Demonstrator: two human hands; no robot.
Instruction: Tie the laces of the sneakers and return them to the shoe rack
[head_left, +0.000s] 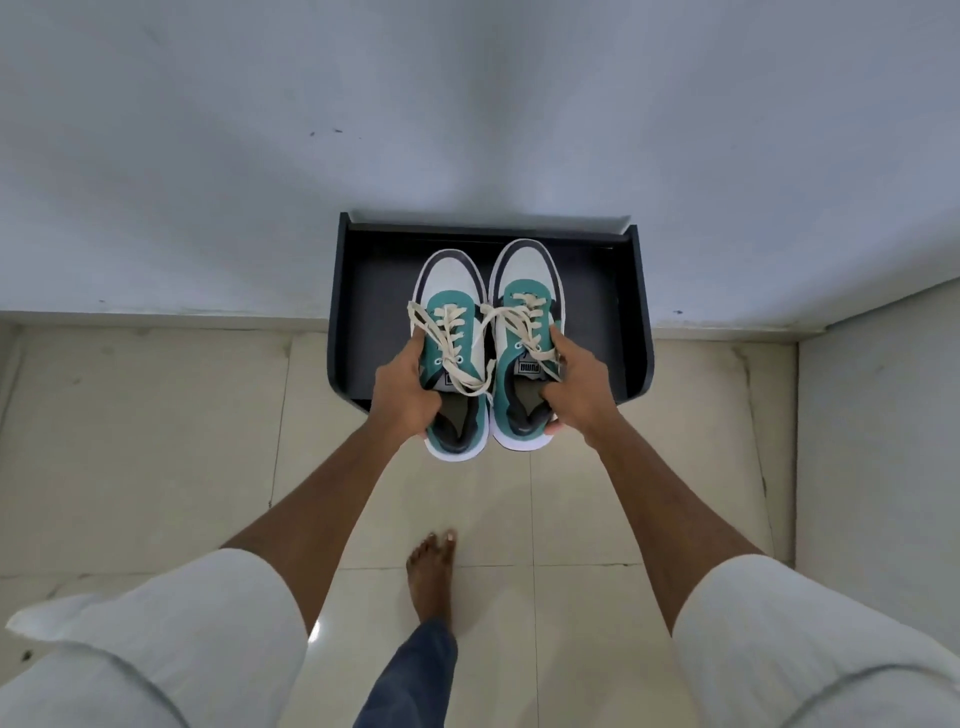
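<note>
Centre frame: we hold both sneakers over the dark rack (631, 312). Left hand (402, 389) clasps the left sneaker (452, 332), right hand (579, 384) the right sneaker (524, 312). Laces (457, 338) look loose; tying and shelving seemingly remain.

— What colours are the sneakers (485, 332)?
— Teal and white, with dark grey toe bands, white soles and cream laces (457, 343).
— And the shoe rack (631, 312)?
— Black, or a very dark navy.
— The surroundings?
— A pale bluish-white wall (467, 104), a floor (156, 441) of glossy cream tiles. The sleeves (208, 649) are white, the trouser leg (415, 675) blue denim.
</note>
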